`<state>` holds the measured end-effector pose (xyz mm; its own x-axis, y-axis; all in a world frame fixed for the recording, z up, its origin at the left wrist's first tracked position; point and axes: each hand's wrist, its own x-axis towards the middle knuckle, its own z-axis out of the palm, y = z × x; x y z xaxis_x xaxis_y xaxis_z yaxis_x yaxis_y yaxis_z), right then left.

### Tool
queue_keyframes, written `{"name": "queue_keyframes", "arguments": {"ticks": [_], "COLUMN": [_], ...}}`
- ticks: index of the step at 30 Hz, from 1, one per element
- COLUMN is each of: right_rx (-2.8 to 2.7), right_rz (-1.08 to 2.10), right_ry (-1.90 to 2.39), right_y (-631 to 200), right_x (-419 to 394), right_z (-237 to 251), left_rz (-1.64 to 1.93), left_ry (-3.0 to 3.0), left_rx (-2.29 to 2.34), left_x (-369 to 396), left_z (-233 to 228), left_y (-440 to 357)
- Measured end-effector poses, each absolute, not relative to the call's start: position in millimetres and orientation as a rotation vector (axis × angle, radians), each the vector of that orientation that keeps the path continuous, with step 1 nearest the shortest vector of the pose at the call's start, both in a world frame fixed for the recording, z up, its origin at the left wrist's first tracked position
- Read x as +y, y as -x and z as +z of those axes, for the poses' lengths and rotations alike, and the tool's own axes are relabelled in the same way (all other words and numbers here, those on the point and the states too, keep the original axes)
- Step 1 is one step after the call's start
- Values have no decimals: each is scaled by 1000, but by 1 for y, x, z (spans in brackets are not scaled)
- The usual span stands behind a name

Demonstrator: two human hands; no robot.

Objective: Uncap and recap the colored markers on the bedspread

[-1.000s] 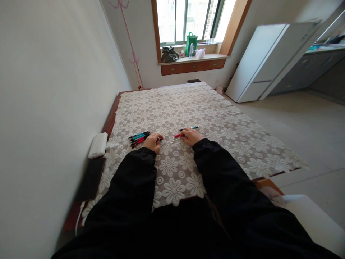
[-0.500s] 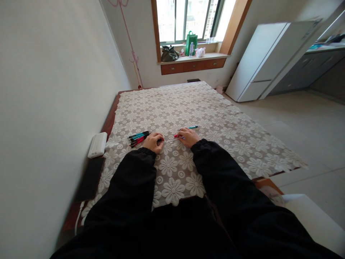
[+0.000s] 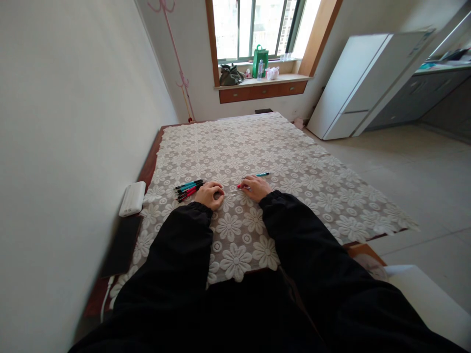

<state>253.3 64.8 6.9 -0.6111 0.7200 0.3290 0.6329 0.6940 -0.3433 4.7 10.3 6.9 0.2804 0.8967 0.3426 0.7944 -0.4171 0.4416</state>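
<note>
A white box lies by the wall, then a bunch of pens on the lace cloth. The left hand is curled shut just beside them. The right hand lies curled over a red pen; whether it grips it, I cannot tell.

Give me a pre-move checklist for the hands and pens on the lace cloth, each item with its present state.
1. Left hand on the lace cloth: ok.
2. Right hand on the cloth by the red pen: ok.
3. Pen bundle together, left of the left hand: ok.
4. Teal pen apart from the right hand: ok.
5. What the left hand's fingers enclose: cannot tell.
</note>
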Motion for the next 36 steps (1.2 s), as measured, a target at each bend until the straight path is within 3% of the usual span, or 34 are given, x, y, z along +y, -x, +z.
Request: {"name": "queue_keyframes", "arguments": {"ticks": [28, 36], "right_rx": [-2545, -2274], "right_rz": [323, 251], "right_ry": [752, 1053], "right_y": [-234, -255], "right_x": [54, 68], "right_z": [1, 7], "left_rz": [778, 796], "left_ry": [-2372, -2292], "left_rx": [1594, 1714], "left_x": [10, 6], "left_z": [8, 16], "left_y": [-6, -8]}}
